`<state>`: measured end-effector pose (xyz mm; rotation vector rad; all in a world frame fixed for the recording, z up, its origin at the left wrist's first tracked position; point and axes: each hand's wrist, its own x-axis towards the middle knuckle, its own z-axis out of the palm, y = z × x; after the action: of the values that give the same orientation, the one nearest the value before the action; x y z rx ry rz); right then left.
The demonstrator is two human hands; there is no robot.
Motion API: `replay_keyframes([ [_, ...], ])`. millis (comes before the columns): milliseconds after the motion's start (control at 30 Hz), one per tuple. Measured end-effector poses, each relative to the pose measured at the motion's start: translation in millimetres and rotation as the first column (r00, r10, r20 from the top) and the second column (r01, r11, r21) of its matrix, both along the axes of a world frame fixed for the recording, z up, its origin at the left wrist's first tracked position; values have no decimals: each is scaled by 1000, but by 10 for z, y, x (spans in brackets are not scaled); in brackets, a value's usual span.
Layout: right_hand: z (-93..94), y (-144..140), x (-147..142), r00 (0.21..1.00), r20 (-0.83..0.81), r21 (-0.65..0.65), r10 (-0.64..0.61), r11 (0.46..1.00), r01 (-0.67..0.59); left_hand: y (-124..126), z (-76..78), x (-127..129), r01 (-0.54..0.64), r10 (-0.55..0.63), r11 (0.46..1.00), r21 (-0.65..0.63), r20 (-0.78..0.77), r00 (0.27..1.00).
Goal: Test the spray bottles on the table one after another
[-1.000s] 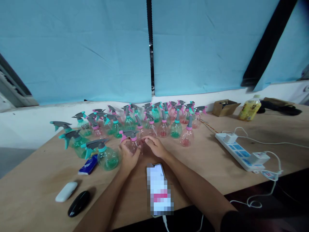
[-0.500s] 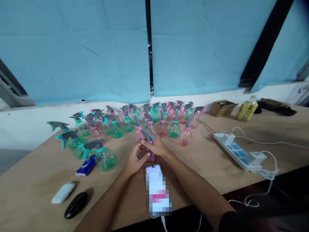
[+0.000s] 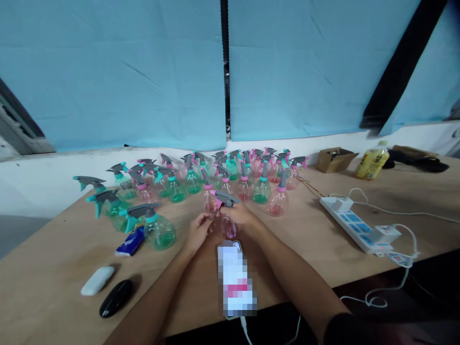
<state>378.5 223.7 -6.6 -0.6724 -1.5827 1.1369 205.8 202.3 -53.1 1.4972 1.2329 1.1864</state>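
A pink-trigger spray bottle [image 3: 230, 231] is standing roughly upright just beyond the far end of the phone [image 3: 234, 282], its grey head pointing to the left. The right hand [image 3: 243, 215] is closing its fingers around this bottle near the neck, below the head. The left hand [image 3: 197, 233] is resting to the left of the phone's far end, fingers half curled; whether the fingertips are touching the bottle or pinching anything, I cannot tell.

Many other spray bottles [image 3: 261, 191], pink and green, are standing farther beyond the phone. A teal-trigger bottle [image 3: 160, 234] is standing to the phone's left, with a blue packet [image 3: 130, 241] lying next to that bottle. A white case [image 3: 97, 281] and a black case [image 3: 116, 299] are lying well left of the phone. A power strip [image 3: 347, 224] is lying well to its right, carrying two white plugs.
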Motion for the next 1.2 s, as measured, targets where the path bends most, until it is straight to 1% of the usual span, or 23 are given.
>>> replay_keyframes([
  [67,3,6,7,1000,16,-52,-16,999,17,-12,12,9,-2,2,1000,0,1,1000],
  [133,0,19,23,999,40,-66,-17,998,20,-23,24,14,-4,4,1000,-2,-5,1000],
  [200,-9,36,42,998,58,-49,-6,999,9,-28,28,12,-2,2,1000,-6,-11,1000],
  [300,-28,58,62,996,74,-18,43,999,-42,-26,21,7,4,-4,1000,-10,-14,1000],
  [400,-36,62,61,995,76,-23,58,998,-56,-30,20,13,-4,3,1000,-28,-2,1000],
  [567,-30,47,27,998,65,-94,-24,995,30,-54,45,35,3,-3,999,-40,-2,1000],
  [633,-20,44,17,998,54,-104,-37,994,43,-59,52,39,18,-18,999,-32,-13,1000],
  [867,12,32,28,997,70,-79,-12,997,18,-57,49,33,46,-46,999,-13,-43,998],
  [967,-14,38,20,998,52,-53,-23,998,26,-59,44,30,67,-67,998,-6,-43,997],
  [1067,-43,50,6,999,20,-57,-50,997,51,-68,47,34,74,-73,997,4,-45,996],
  [1200,-46,57,8,997,54,-55,-56,997,59,-79,58,42,64,-65,998,-11,-44,997],
])
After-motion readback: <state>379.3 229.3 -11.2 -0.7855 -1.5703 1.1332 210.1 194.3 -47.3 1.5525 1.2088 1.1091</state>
